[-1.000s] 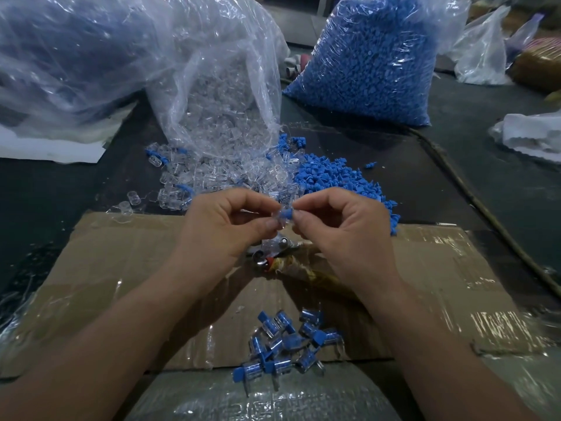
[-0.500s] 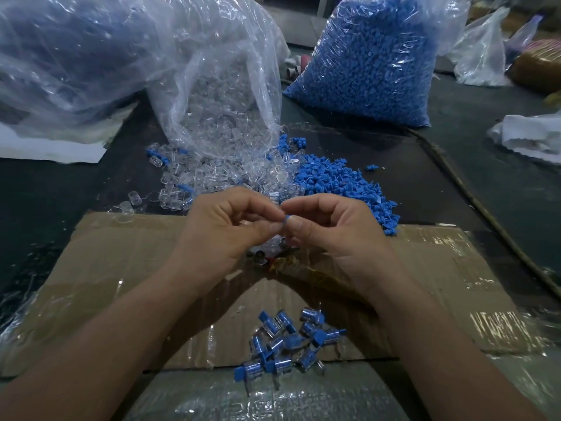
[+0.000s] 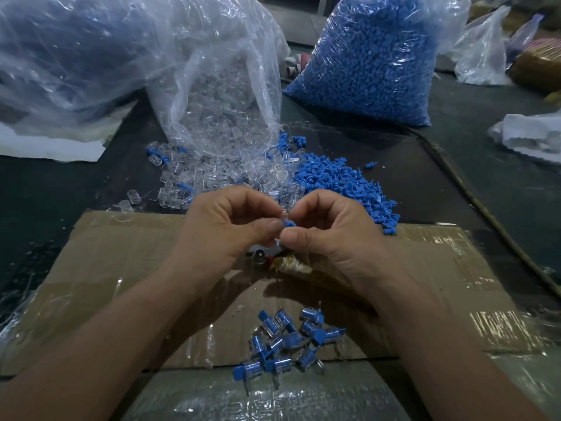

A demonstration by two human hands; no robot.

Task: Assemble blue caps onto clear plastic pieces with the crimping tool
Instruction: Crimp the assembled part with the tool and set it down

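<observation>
Dark tabletop (image 3: 45, 192) carries everything, with taped cardboard (image 3: 121, 253) laid on its near part. At the back, a clear bag (image 3: 236, 62) lies with its mouth toward you. It is full of clear pieces (image 3: 212, 123), and more of them spill out onto the tabletop. To its right stands a blue bag (image 3: 449, 25) packed with caps (image 3: 373, 71). A loose heap (image 3: 343, 183) of these lies in front of it, touching the clear spill and reaching the cardboard's far edge. The big bag (image 3: 66, 50) at far left is too hazy for you to tell what is in it.

Your left grip (image 3: 218, 229) and right grip (image 3: 331, 235) meet above the far part of the cardboard. The fingers of both are curled, and both pinch one blue cap (image 3: 288, 223) between thumb and forefinger. You cannot tell whether a clear piece sits on it.

Just below your hands the tool (image 3: 288, 265) lies on the cardboard. It is mostly hidden, with only a metal bit and a yellowish wrapped part showing. Close to the cardboard's near edge lies a small pile of done pieces (image 3: 285, 338), clear with blue caps in them.
</observation>
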